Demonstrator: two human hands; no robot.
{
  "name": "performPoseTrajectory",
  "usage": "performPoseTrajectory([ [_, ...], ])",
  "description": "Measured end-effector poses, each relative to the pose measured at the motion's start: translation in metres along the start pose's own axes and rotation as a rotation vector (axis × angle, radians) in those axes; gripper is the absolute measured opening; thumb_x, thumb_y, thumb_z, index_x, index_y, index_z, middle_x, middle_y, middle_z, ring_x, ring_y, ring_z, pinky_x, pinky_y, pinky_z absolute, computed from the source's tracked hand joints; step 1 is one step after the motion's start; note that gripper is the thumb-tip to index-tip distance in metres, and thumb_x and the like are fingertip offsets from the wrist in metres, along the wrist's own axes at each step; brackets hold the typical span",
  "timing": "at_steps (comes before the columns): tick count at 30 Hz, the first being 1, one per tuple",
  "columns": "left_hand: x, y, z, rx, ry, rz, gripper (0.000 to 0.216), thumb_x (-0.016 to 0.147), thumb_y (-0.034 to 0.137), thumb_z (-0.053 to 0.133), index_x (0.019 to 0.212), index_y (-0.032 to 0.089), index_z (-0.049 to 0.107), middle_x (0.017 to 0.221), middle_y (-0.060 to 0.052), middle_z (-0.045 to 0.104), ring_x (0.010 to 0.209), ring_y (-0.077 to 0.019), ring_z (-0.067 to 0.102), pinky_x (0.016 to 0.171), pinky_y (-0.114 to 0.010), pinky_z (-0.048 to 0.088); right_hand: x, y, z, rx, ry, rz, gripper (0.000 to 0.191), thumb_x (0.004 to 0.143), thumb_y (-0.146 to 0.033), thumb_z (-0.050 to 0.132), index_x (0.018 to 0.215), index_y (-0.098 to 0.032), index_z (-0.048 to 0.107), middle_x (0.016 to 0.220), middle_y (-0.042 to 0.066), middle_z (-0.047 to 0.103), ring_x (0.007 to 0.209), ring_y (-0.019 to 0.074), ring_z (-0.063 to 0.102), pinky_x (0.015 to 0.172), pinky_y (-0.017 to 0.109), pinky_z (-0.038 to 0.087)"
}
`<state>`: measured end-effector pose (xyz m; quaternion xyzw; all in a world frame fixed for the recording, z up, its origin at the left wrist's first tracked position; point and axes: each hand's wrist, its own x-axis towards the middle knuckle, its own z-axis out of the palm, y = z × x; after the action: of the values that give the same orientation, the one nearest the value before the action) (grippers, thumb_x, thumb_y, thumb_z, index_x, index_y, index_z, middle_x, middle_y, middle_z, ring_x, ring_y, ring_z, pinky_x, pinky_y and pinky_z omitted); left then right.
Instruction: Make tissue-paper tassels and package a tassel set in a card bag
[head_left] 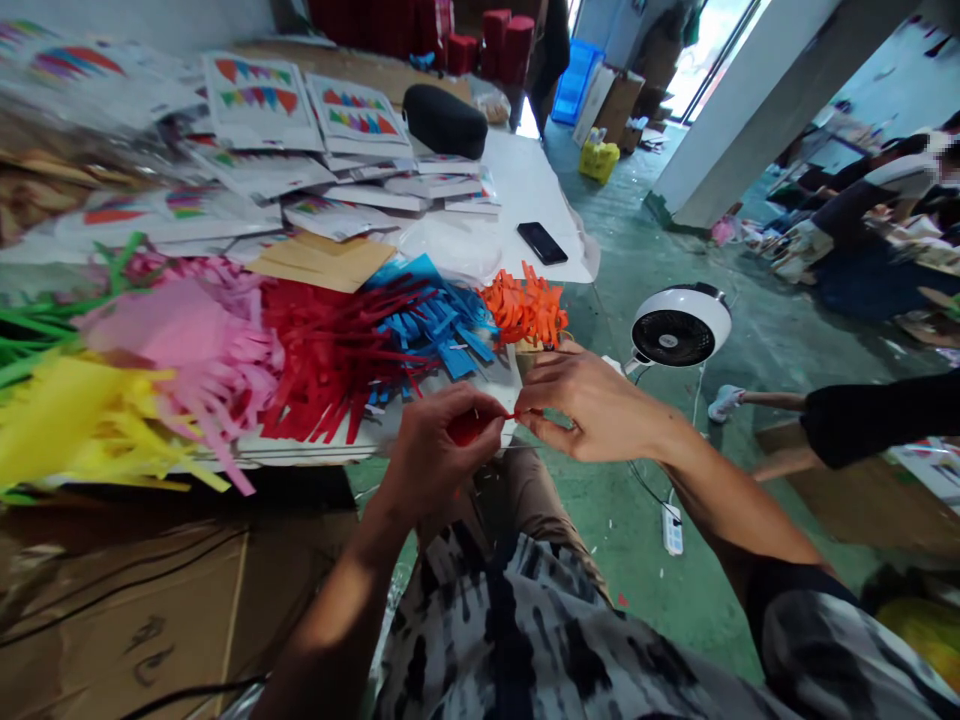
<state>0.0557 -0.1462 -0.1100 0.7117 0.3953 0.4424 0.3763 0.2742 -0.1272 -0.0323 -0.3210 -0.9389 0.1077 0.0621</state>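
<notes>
My left hand (442, 440) is closed on a piece of red tissue paper (466, 428), part of which shows inside the curled fingers. A thin twisted end of it reaches across to my right hand (581, 395), whose thumb and fingertips pinch it. Both hands are held at the table's front edge, above my lap. Just beyond them lie fringed paper bundles: orange (525, 305), blue (442, 320) and dark red (330, 350). Farther left are pink (180, 340), yellow (75, 420) and green (30, 340) fringed paper.
Behind the fringes lie stacked printed packets (259, 100), a brown envelope (326, 260), a black case (445, 120) and a phone (541, 243). A white fan (681, 326) stands right of the table, with a power strip (673, 528) below. Another person's arm (877, 420) reaches in at right.
</notes>
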Motion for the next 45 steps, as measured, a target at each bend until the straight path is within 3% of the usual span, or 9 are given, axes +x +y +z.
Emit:
performPoseTrajectory([
  [7, -0.003, 0.001, 0.01, -0.055, -0.033, -0.053, 0.007, 0.085, 0.02, 0.073, 0.086, 0.022, 0.079, 0.086, -0.004, 0.076, 0.079, -0.0179, 0.069, 0.073, -0.025, 0.05, -0.006, -0.002, 0.006, 0.039, -0.014, 0.016, 0.015, 0.083, -0.018, 0.06, 0.069, -0.022, 0.063, 0.07, 0.001, 0.064, 0.075, 0.0184, 0.054, 0.079, 0.036, 0.031],
  [11, -0.004, -0.001, 0.015, -0.03, -0.04, -0.039, 0.006, 0.085, 0.02, 0.074, 0.086, 0.023, 0.079, 0.085, -0.002, 0.076, 0.077, -0.0167, 0.068, 0.073, -0.025, 0.05, -0.01, 0.0, 0.011, 0.069, -0.028, 0.065, 0.017, 0.091, -0.022, 0.063, 0.074, -0.021, 0.067, 0.072, 0.002, 0.066, 0.076, 0.0181, 0.057, 0.077, 0.035, 0.033],
  [19, -0.001, -0.002, 0.026, -0.369, 0.117, -0.306, 0.016, 0.08, 0.034, 0.083, 0.084, 0.019, 0.08, 0.08, -0.004, 0.076, 0.072, -0.0165, 0.068, 0.068, -0.024, 0.053, -0.021, 0.005, 0.039, 0.449, 0.409, 0.266, 0.014, 0.096, -0.036, 0.071, 0.09, -0.023, 0.07, 0.088, 0.001, 0.074, 0.084, 0.0172, 0.066, 0.078, 0.031, 0.046],
  [26, 0.002, -0.007, 0.037, -0.546, 0.179, -0.334, 0.026, 0.072, 0.033, 0.091, 0.084, 0.019, 0.074, 0.081, -0.001, 0.072, 0.076, -0.0139, 0.067, 0.073, -0.023, 0.053, -0.023, 0.003, 0.057, 0.62, 0.461, 0.346, 0.019, 0.097, -0.04, 0.07, 0.089, -0.023, 0.071, 0.086, 0.001, 0.073, 0.08, 0.016, 0.064, 0.075, 0.03, 0.046],
  [29, 0.001, -0.011, 0.039, -0.459, 0.11, -0.304, 0.023, 0.081, 0.036, 0.084, 0.096, 0.02, 0.077, 0.089, -0.004, 0.075, 0.082, -0.0163, 0.068, 0.077, -0.025, 0.053, -0.024, 0.005, 0.061, 0.672, 0.516, 0.378, 0.023, 0.099, -0.041, 0.067, 0.087, -0.023, 0.071, 0.079, 0.0, 0.071, 0.075, 0.0151, 0.063, 0.073, 0.029, 0.046],
  [32, 0.0, -0.014, 0.04, -0.172, -0.002, -0.133, 0.023, 0.093, 0.035, 0.071, 0.112, 0.024, 0.078, 0.099, -0.005, 0.075, 0.091, -0.019, 0.069, 0.083, -0.027, 0.05, -0.025, 0.007, 0.063, 0.611, 0.482, 0.376, 0.029, 0.101, -0.042, 0.064, 0.082, -0.021, 0.069, 0.076, -0.001, 0.068, 0.074, 0.0145, 0.061, 0.071, 0.028, 0.043],
  [36, 0.001, -0.017, 0.042, 0.107, -0.097, 0.012, 0.021, 0.1, 0.032, 0.059, 0.105, 0.025, 0.078, 0.097, -0.005, 0.074, 0.09, -0.0201, 0.067, 0.082, -0.028, 0.045, -0.031, 0.014, 0.06, 0.525, 0.404, 0.382, 0.031, 0.102, -0.043, 0.061, 0.081, -0.02, 0.066, 0.074, -0.001, 0.064, 0.069, 0.0135, 0.056, 0.064, 0.027, 0.038],
  [40, 0.003, -0.019, 0.043, 0.021, -0.098, -0.071, 0.024, 0.101, 0.037, 0.057, 0.094, 0.023, 0.075, 0.084, -0.003, 0.072, 0.078, -0.0181, 0.064, 0.071, -0.026, 0.042, -0.038, 0.022, 0.057, 0.509, 0.567, 0.476, 0.03, 0.097, -0.045, 0.068, 0.079, -0.021, 0.065, 0.068, -0.002, 0.061, 0.064, 0.0134, 0.053, 0.059, 0.026, 0.036],
  [45, 0.021, -0.02, 0.05, -0.165, -0.097, -0.178, 0.032, 0.101, 0.046, 0.055, 0.092, 0.02, 0.072, 0.068, 0.002, 0.061, 0.061, -0.0134, 0.052, 0.058, -0.024, 0.038, -0.031, 0.029, 0.067, 0.767, 0.695, 0.461, 0.027, 0.096, -0.048, 0.071, 0.088, -0.022, 0.073, 0.078, 0.0, 0.07, 0.072, 0.0143, 0.061, 0.07, 0.028, 0.047],
])
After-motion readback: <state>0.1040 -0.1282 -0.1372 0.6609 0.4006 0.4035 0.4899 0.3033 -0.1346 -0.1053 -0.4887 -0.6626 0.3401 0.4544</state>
